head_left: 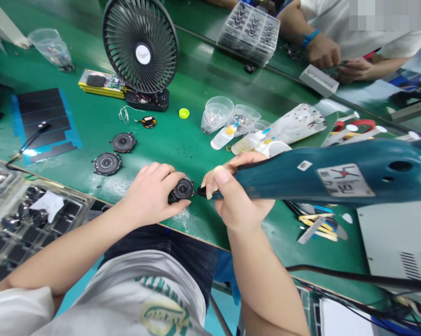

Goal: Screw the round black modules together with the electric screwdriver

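Gripping watch case [183, 189], left hand [153, 192] palm-down.

We have a glossy green-topped bench [157, 149] before us, dark specks strewn near its middle. On it we see a round black plastic fan [143, 54], a yellow-sided oblong block with a circuit board [101, 85] beside the fan's base, and a black rectangular panel on blue film [44, 121]. Nearer our edge lie a round black watch-like case [107, 164] and a similar black case [123, 142] close by. To our right sit thin yellow-and-metal hand tools [319, 225] in a heap.
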Action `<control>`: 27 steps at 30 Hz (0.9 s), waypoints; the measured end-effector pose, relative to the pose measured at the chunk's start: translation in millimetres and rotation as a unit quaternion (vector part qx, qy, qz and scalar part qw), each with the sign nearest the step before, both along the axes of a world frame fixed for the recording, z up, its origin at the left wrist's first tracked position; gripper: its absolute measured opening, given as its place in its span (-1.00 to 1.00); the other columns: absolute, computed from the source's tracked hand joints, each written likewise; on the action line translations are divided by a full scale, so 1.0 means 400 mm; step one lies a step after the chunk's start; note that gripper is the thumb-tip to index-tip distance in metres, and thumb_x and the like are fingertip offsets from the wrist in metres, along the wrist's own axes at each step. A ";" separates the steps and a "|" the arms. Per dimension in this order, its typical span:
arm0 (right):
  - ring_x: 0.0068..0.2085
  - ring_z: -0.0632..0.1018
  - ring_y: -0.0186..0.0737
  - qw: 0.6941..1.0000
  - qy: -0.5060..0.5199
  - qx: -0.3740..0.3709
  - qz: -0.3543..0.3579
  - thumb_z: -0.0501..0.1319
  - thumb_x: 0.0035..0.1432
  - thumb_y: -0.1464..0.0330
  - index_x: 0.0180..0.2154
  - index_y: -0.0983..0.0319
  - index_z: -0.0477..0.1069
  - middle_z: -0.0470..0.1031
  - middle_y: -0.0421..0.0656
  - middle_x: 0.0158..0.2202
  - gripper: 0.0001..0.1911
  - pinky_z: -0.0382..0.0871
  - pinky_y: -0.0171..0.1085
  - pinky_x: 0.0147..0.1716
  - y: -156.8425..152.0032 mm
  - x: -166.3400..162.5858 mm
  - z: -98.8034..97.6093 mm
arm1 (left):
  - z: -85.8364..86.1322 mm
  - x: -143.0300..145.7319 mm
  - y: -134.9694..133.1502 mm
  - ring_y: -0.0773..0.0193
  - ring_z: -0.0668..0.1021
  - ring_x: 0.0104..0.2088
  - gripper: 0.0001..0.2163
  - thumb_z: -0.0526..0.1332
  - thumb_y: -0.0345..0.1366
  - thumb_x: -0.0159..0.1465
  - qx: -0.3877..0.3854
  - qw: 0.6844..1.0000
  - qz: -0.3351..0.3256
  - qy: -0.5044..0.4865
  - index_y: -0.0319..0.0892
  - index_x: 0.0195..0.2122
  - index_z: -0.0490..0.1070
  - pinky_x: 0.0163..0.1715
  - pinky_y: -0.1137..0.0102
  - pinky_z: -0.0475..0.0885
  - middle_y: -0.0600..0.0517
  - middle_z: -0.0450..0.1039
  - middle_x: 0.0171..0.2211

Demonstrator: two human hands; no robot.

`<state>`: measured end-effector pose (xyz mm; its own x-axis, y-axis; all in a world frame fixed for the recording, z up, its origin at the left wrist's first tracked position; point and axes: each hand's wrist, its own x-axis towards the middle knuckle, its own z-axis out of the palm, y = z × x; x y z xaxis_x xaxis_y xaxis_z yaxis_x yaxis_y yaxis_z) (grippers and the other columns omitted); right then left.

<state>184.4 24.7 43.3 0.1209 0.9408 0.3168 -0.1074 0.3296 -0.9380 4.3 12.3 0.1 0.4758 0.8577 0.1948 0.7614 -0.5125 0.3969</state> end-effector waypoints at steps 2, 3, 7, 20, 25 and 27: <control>-0.65 0.42 -0.37 1.000 -0.002 0.001 0.012 0.45 0.23 0.26 -0.21 0.09 0.32 0.35 -0.46 -0.59 -0.70 0.43 -0.27 -0.52 -0.002 0.003 -0.003 | 0.001 0.002 0.000 -0.05 0.50 -0.10 -0.61 0.31 0.02 0.34 -0.005 1.000 0.000 0.005 -0.09 0.08 0.53 -0.12 0.10 0.38 -0.10 0.53 -0.07; -0.65 0.43 -0.37 1.000 -0.002 0.002 0.014 0.44 0.23 0.28 -0.20 0.10 0.32 0.36 -0.45 -0.59 -0.71 0.42 -0.27 -0.52 -0.002 0.003 -0.004 | 0.001 0.003 0.000 -0.05 0.50 -0.10 -0.61 0.30 0.02 0.34 -0.007 1.000 -0.001 0.007 -0.09 0.07 0.53 -0.12 0.10 0.38 -0.09 0.53 -0.08; -0.64 0.42 -0.37 1.000 -0.006 0.008 0.017 0.42 0.25 0.31 -0.18 0.10 0.33 0.38 -0.44 -0.57 -0.73 0.43 -0.25 -0.51 -0.002 0.005 -0.008 | 0.001 0.003 0.001 -0.06 0.50 -0.11 -0.60 0.29 0.04 0.35 -0.005 1.000 -0.003 0.010 -0.09 0.08 0.52 -0.12 0.08 0.37 -0.09 0.54 -0.09; -0.64 0.43 -0.36 1.000 -0.001 0.001 0.022 0.44 0.23 0.32 -0.19 0.11 0.34 0.38 -0.44 -0.57 -0.72 0.42 -0.26 -0.52 -0.003 0.002 -0.002 | 0.001 0.002 0.002 -0.05 0.50 -0.10 -0.61 0.29 0.04 0.35 -0.008 1.000 -0.003 0.010 -0.08 0.08 0.52 -0.11 0.10 0.37 -0.09 0.54 -0.09; -0.61 0.44 -0.35 0.998 -0.046 -0.009 0.038 0.40 0.29 0.28 -0.17 0.08 0.32 0.38 -0.42 -0.53 -0.75 0.45 -0.23 -0.50 -0.008 0.009 -0.017 | -0.001 0.002 0.003 -0.04 0.50 -0.09 -0.62 0.27 0.03 0.36 -0.015 1.000 -0.007 0.013 -0.06 0.09 0.52 -0.09 0.10 0.37 -0.09 0.53 -0.10; -0.58 0.45 -0.33 0.997 -0.071 -0.007 0.037 0.38 0.30 0.29 -0.18 0.08 0.32 0.39 -0.40 -0.50 -0.77 0.47 -0.21 -0.48 -0.011 0.012 -0.021 | -0.002 0.002 0.003 -0.04 0.50 -0.09 -0.63 0.27 0.02 0.36 -0.015 1.000 -0.007 0.013 -0.06 0.08 0.52 -0.10 0.10 0.37 -0.09 0.52 -0.11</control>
